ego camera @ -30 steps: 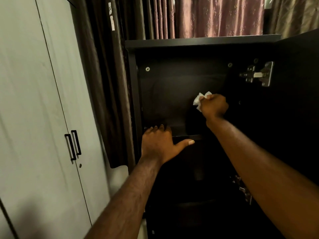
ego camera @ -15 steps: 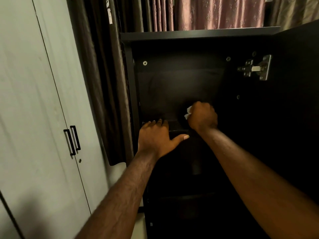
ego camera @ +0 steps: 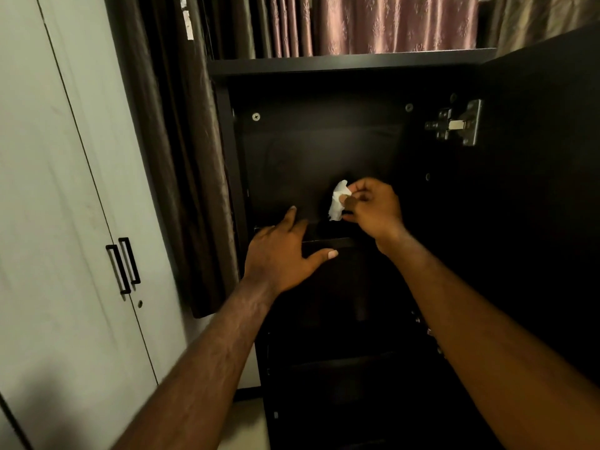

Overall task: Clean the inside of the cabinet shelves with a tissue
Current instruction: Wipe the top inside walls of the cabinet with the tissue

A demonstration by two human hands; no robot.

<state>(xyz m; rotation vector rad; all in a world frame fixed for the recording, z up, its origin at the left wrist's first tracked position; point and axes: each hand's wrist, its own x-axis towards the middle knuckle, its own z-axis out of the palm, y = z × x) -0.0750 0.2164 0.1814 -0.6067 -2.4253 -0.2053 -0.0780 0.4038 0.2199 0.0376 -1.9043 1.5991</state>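
We judge wiping underway: right hand (ego camera: 373,209) pinches tissue (ego camera: 337,201) over shelf (ego camera: 328,243); left hand (ego camera: 282,254) splayed at its edge. Next: press, sweep.

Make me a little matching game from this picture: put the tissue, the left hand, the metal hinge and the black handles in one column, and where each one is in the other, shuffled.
Column one:
1 tissue
2 left hand
3 metal hinge
4 black handles

Column two:
a on the pale wardrobe doors, far left
b pinched by the right hand
c laid open on the front edge of the shelf
d upper right inside the cabinet

Pairs: 1-b, 2-c, 3-d, 4-a
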